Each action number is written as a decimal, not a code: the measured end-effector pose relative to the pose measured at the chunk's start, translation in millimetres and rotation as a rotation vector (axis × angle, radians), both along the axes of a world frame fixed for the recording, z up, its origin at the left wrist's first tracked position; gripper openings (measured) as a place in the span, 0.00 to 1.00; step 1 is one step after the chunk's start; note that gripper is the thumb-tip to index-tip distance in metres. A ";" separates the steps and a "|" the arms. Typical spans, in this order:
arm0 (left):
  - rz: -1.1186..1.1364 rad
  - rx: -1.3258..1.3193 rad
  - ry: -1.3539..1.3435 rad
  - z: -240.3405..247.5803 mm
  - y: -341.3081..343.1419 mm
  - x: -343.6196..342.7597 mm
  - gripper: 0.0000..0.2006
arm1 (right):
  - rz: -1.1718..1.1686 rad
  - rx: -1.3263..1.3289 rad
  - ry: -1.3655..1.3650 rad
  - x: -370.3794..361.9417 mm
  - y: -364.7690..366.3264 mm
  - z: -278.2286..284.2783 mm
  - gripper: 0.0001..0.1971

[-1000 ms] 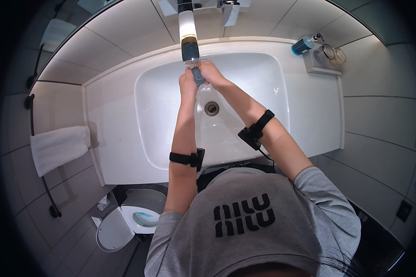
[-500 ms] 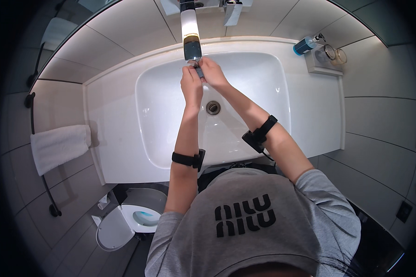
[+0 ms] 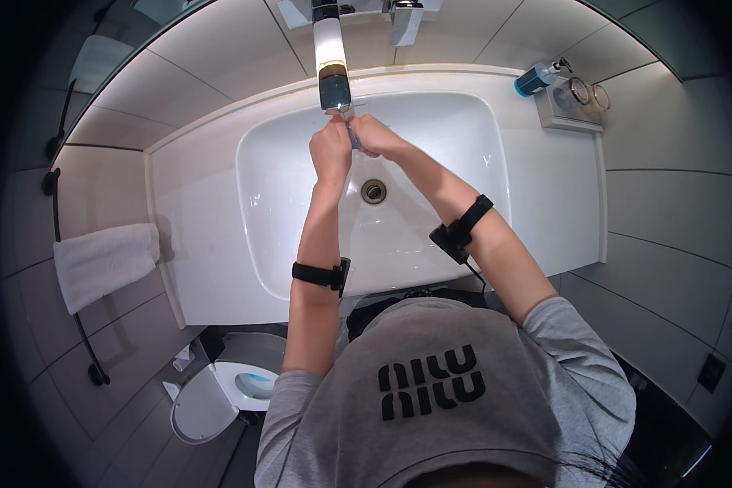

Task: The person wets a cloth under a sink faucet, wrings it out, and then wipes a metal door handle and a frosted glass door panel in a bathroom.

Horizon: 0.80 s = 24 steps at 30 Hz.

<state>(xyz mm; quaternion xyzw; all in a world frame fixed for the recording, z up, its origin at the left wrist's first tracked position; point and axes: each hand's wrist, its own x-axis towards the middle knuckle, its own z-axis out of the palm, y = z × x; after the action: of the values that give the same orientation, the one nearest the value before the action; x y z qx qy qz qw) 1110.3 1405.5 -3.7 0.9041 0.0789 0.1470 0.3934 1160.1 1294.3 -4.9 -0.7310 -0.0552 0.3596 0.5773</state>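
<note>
A long, shiny spout (image 3: 334,88) reaches from the back wall over the far part of the white sink (image 3: 268,203). Close under its tip, my left hand (image 3: 331,150) is closed, with the fingers curled inward. My right hand (image 3: 374,136) is closed as well, right beside it. In the narrow gap between them shows a small greyish, glossy patch (image 3: 354,137); whether it is water or some object I cannot make out. The fingertips of both hands are hidden. Nearer to me in the basin sits the round metal drain (image 3: 373,192).
A chrome lever (image 3: 407,24) sticks out of the wall right of the spout. At the far right corner stand a blue pump bottle (image 3: 535,80) and a box with glass cups (image 3: 579,91). A white towel (image 3: 107,264) hangs at left, above an open toilet (image 3: 254,384).
Both hands have drawn slightly nearer to me, and the left has shifted a little to the left. Their fingers look more curled than before.
</note>
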 end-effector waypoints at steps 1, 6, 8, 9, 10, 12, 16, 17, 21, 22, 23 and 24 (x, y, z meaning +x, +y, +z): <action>-0.008 0.023 0.018 0.2 1.1 -0.8 0.24 | 0.016 0.065 0.121 3.4 -2.2 0.1 0.25; 0.035 -0.173 -0.037 -1.4 -0.4 -3.5 0.18 | -0.026 0.253 0.319 4.0 -7.8 -5.5 0.26; 0.067 -0.230 -0.059 -3.4 -1.0 -4.3 0.16 | -0.077 0.236 0.178 -4.4 -8.2 2.5 0.26; 0.074 -0.250 -0.088 -5.0 -1.4 -5.2 0.15 | -0.101 0.228 0.109 -8.0 -7.5 8.1 0.26; 0.081 -0.270 -0.116 -6.7 -1.5 -6.1 0.15 | -0.107 0.149 0.029 -8.5 -5.4 7.6 0.26; 0.064 -0.230 -0.056 -14.6 1.2 -5.8 0.16 | -0.128 -0.007 -0.135 -9.9 -3.2 -0.2 0.25; 0.080 -0.370 0.062 -24.3 9.1 -1.0 0.18 | -0.064 -0.104 -0.858 -23.3 -2.2 -21.0 0.21; 0.076 -0.498 0.100 -19.4 8.4 -1.3 0.19 | -0.048 -0.039 -0.766 -27.8 -3.5 -13.3 0.19; 0.094 -0.807 0.241 -6.2 2.5 -0.2 0.22 | -0.098 0.018 -0.608 -23.6 -3.4 -17.0 0.16; 0.107 -0.833 0.273 -4.7 -0.2 1.0 0.23 | -0.141 0.096 -0.421 -22.3 -5.4 -20.1 0.16; 0.122 -0.785 0.223 -10.8 1.0 2.1 0.23 | -0.173 0.176 -0.230 -22.9 -3.0 -17.6 0.16; 0.137 -0.736 0.172 -19.2 1.7 5.3 0.23 | -0.202 0.255 -0.040 -23.2 -0.9 -13.5 0.17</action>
<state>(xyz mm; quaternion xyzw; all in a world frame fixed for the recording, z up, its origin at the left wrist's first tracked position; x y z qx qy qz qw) 1115.6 1407.2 -22.9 0.7041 0.2194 0.0586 0.6728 1136.9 1293.4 -18.4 -0.6605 -0.0382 0.2754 0.6975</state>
